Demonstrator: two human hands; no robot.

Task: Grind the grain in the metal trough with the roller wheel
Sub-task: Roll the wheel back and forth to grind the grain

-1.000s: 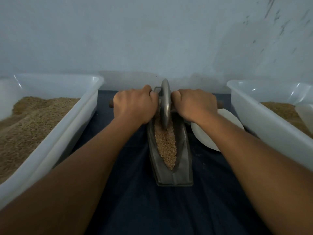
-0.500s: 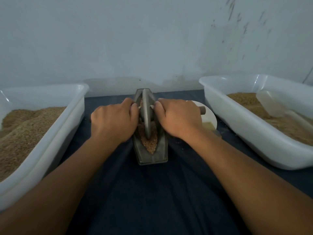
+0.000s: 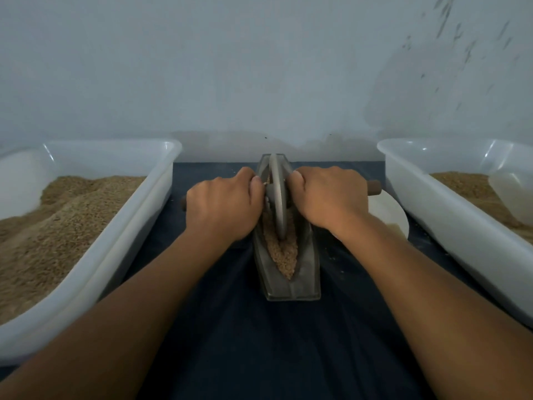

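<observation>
We roll the roller wheel (image 3: 278, 197) back toward us, left hand (image 3: 223, 207) and right hand (image 3: 328, 197) gripping its handle (image 3: 374, 188), crushing grain (image 3: 284, 255) mid-trough (image 3: 291, 293).

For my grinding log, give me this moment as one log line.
left hand: grips handle | right hand: grips handle | roller wheel: upright in metal trough | grain: in trough

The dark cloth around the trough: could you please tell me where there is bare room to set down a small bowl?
Bare dark cloth lies nearer the person than the metal trough, between the forearms. It is crowded beside the trough: left tub, right tub and white plate hem it in.
</observation>
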